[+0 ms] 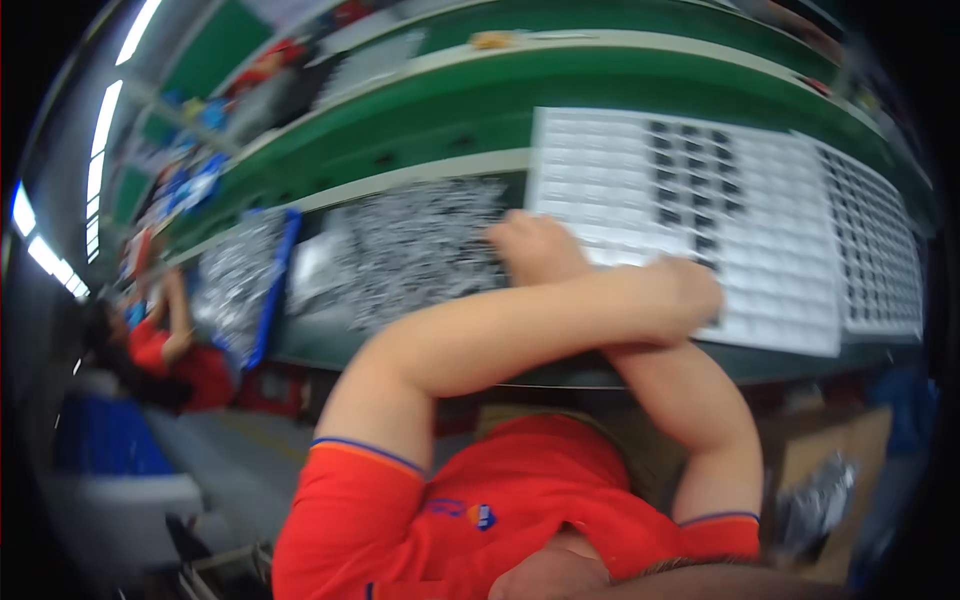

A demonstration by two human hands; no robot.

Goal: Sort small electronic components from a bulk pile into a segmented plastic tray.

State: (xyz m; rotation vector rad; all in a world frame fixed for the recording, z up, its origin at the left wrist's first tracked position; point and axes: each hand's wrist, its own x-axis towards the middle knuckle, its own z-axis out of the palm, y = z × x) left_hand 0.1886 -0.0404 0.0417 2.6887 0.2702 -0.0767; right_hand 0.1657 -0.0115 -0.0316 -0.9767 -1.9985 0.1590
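My forearms cross, the left one over the right. My left hand (688,294) is over a large white tray (785,240) of small pockets, its fingers bent down and mostly hidden. Small black parts (697,175) fill some of the pockets in the tray's middle columns. At the tray's left edge, my right hand (540,250) reaches with closed, curled fingers to a wide heap of small dark and grey parts (430,245). Blur hides whatever is between those fingertips.
A second pocketed tray (875,240), filled with black parts, lies at the right. Left of the heap is a blue-edged bin (275,290) of clear plastic pieces. Green shelving (620,75) runs behind. A person in red (190,365) works at the far left. A cardboard box (850,450) stands lower right.
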